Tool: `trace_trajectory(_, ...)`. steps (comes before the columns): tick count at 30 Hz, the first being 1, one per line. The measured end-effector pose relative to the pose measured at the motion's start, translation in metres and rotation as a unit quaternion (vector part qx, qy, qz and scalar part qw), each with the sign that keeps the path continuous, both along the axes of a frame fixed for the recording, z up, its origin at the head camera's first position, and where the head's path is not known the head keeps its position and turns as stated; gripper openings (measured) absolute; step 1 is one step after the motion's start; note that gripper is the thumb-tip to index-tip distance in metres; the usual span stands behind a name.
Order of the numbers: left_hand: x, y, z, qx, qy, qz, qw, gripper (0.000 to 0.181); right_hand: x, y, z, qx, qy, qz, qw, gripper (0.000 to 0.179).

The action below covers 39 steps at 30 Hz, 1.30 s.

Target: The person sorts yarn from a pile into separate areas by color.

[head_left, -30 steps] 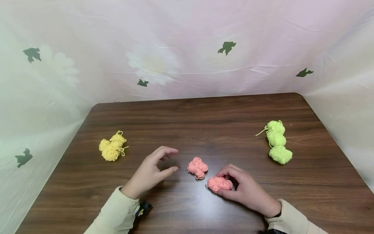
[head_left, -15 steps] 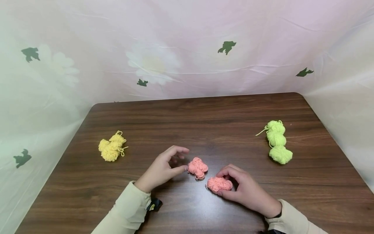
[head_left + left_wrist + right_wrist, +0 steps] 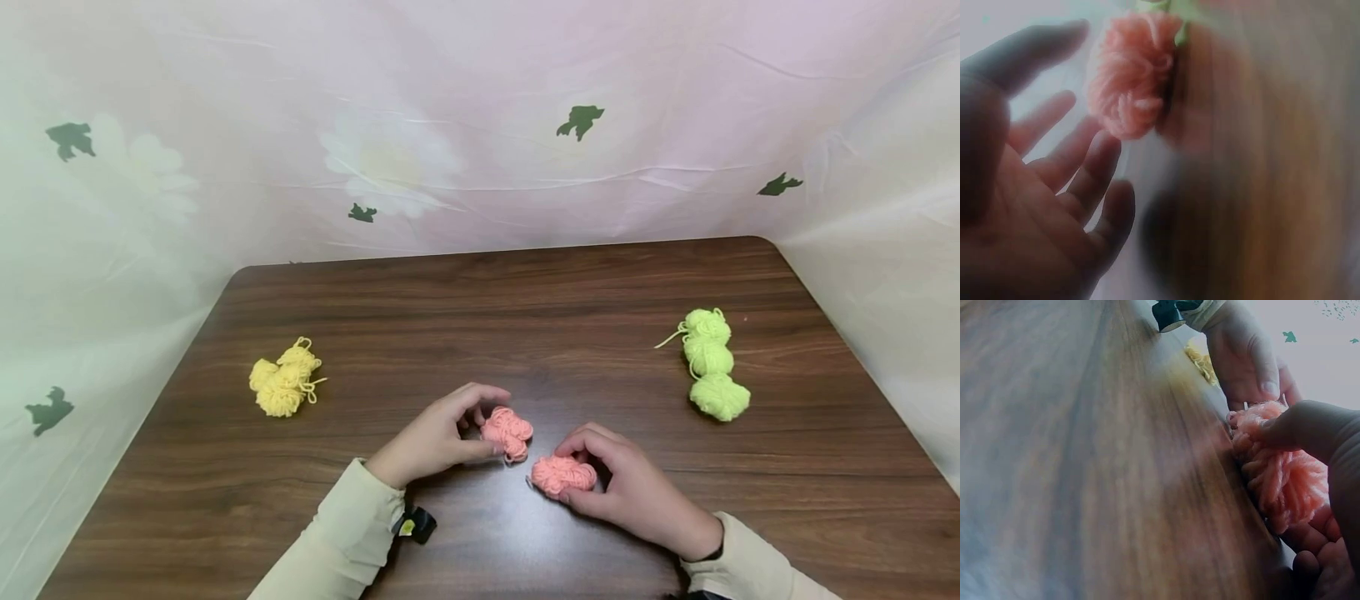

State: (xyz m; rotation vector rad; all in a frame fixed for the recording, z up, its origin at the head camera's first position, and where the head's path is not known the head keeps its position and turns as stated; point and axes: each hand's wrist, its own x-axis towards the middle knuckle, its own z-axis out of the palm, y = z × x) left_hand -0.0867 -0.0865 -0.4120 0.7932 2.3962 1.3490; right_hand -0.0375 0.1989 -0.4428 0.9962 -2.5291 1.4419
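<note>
Two small pink yarn bundles lie on the table's near middle. My left hand [image 3: 442, 433] reaches around the left pink yarn bundle [image 3: 512, 427], its thumb and fingers on either side. In the left wrist view the fingers of the left hand [image 3: 1054, 169] are spread and loosely bent beside pink yarn [image 3: 1132, 75], with the thumb apart from it. My right hand [image 3: 637, 487] holds the right pink yarn bundle [image 3: 561, 475] between thumb and fingers. The right wrist view shows that thumb pressing on the pink yarn [image 3: 1285, 487], fingers beneath.
A yellow yarn bundle [image 3: 285, 383] lies at the left of the brown wooden table [image 3: 480, 317]. On the right lies a green yarn bundle [image 3: 711, 358] of three lobes with a loose strand. A pale patterned cloth [image 3: 480, 125] hangs around the table's back and sides.
My left hand has moved right, from apart to around the left pink yarn bundle. The right hand has kept its hold and place.
</note>
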Motion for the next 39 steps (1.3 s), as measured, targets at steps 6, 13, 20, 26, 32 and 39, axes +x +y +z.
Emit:
trace_trajectory(6,-0.002,0.000,-0.008,-0.008,0.001,-0.009,0.9999,0.056,0.000,0.000,0.001,-0.005,0.005,0.003,1.0000,0.047)
trace_trajectory(13,-0.001,0.003,-0.013,-0.025,0.029,-0.014,0.9992,0.050,0.000,0.001,0.001,-0.021,0.001,-0.003,0.9998,0.047)
trace_trajectory(20,-0.001,0.003,-0.014,-0.036,0.034,-0.004,0.9988,0.043,0.000,0.001,0.004,-0.025,-0.016,-0.030,0.9991,0.046)
trace_trajectory(26,0.000,0.003,-0.014,-0.030,0.025,-0.001,0.9992,0.038,-0.006,0.005,0.009,-0.020,-0.011,-0.060,0.9979,0.044)
trace_trajectory(32,0.002,0.003,-0.016,-0.030,0.021,-0.001,0.9993,0.038,-0.019,0.008,0.013,-0.012,-0.031,-0.093,0.9951,0.039)
trace_trajectory(39,0.001,0.003,-0.018,-0.032,0.023,0.000,0.9992,0.037,-0.039,0.008,0.012,0.001,-0.051,-0.124,0.9910,0.034)
